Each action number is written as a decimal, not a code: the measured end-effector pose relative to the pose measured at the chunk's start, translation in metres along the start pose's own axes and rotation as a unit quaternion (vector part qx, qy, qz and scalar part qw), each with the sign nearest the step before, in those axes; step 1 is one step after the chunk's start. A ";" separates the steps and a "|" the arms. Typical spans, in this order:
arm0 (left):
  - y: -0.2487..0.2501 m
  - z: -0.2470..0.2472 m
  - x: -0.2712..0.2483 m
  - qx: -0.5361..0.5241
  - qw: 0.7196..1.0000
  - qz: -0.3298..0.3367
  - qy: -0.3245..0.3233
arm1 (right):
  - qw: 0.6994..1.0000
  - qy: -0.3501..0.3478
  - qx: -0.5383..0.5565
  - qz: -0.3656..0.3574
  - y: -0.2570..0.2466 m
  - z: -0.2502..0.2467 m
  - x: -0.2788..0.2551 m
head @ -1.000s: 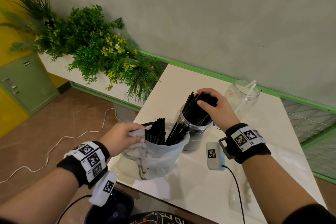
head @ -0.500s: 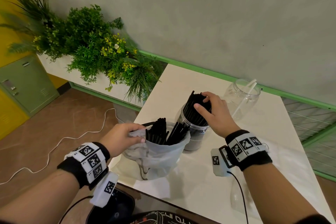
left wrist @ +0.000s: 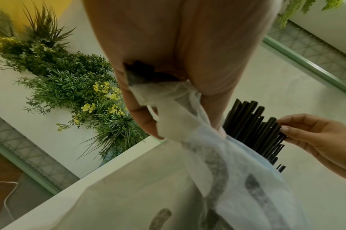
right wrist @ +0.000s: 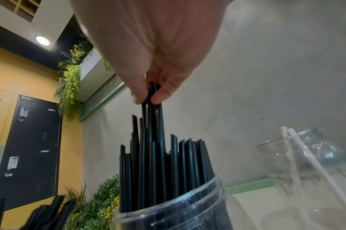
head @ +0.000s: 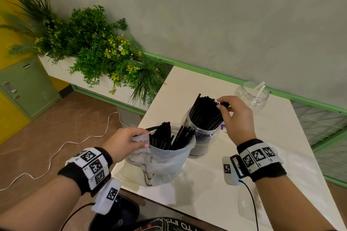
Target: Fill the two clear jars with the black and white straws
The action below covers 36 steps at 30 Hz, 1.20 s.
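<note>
The right hand [head: 237, 118] sits directly above the near jar [head: 201, 137], thumb and fingertips pinching the tops of a few black straws [right wrist: 151, 109] that stand taller than the rest of the packed bundle; their long axis runs nearly upright, so the likely move is a straight push down along it until they settle level with their neighbours. The left hand [head: 124, 143] pinches the rim of the thin plastic bag [head: 161, 161] just in front of and left of that jar, holding its mouth open; more black straws [head: 170, 138] stand in the bag, leaning toward the jar. The right hand is the nearer one to both jars. The second jar [head: 250, 96] stands behind and to the right, close to the wall edge of the worktop [head: 225, 184], and holds only a couple of white straws [right wrist: 304, 157] leaning on its rim. There is bare surface between the two jars and to the right, so the hand has room to swing back to the bag; the bag's mouth lies just beside the near jar, which leaves little clearance there for a careless elbow or wrist.
</note>
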<state>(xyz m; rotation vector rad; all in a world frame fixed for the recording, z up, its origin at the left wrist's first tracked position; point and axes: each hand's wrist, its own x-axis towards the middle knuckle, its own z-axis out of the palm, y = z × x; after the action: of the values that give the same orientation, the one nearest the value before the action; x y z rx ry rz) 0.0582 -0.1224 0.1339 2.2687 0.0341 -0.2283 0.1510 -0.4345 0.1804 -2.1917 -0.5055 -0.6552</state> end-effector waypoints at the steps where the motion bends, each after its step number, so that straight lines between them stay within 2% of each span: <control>1: 0.000 0.000 0.000 -0.001 1.000 0.001 0.000 | 1.000 0.007 -0.012 -0.025 0.000 -0.001 -0.001; 5: 0.000 0.001 -0.001 -0.002 1.000 0.000 0.001 | 0.988 -0.010 -0.130 -0.079 0.004 -0.001 0.001; 7: 0.001 0.001 -0.001 -0.007 1.000 -0.002 0.001 | 0.978 0.005 -0.177 -0.110 0.003 0.001 0.003; 10: 0.001 0.002 -0.001 -0.009 1.000 0.002 0.000 | 0.987 0.011 -0.125 -0.100 -0.012 0.003 0.004; 12: 0.000 0.002 -0.001 -0.008 1.000 0.002 0.001 | 0.991 -0.033 -0.096 -0.089 -0.021 0.008 0.004; 15: 0.001 0.001 -0.001 -0.009 1.000 0.004 0.001 | 0.982 -0.087 -0.135 -0.096 -0.025 0.020 0.003; 19: 0.000 0.002 -0.001 -0.014 1.000 0.003 -0.001 | 0.954 -0.166 -0.221 -0.113 -0.021 0.037 0.008; 23: 0.001 0.002 -0.001 -0.017 1.000 0.006 -0.002 | 0.906 -0.315 -0.273 -0.065 -0.018 0.048 0.023; 25: 0.001 0.002 -0.001 -0.021 1.000 0.005 -0.002 | 0.902 -0.335 -0.266 -0.053 -0.019 0.048 0.031; 28: 0.001 0.001 -0.003 -0.023 1.000 0.006 0.005 | 0.931 -0.277 -0.230 -0.061 -0.024 0.044 0.038; 31: -0.001 0.000 -0.003 -0.023 1.000 -0.001 0.010 | 0.957 -0.178 -0.196 -0.119 -0.029 0.043 0.035; 34: -0.003 0.000 -0.002 -0.029 1.000 0.002 0.007 | 0.966 -0.118 -0.155 -0.172 -0.028 0.049 0.025; 36: -0.003 0.001 -0.001 -0.029 1.000 0.001 0.005 | 0.972 -0.096 -0.123 -0.178 -0.024 0.051 0.020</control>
<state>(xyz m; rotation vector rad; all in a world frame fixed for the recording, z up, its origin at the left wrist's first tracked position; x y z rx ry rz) 0.0570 -0.1207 0.1314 2.2114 0.0421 -0.2118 0.1679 -0.3775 0.1774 -2.4365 -0.9811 -0.7280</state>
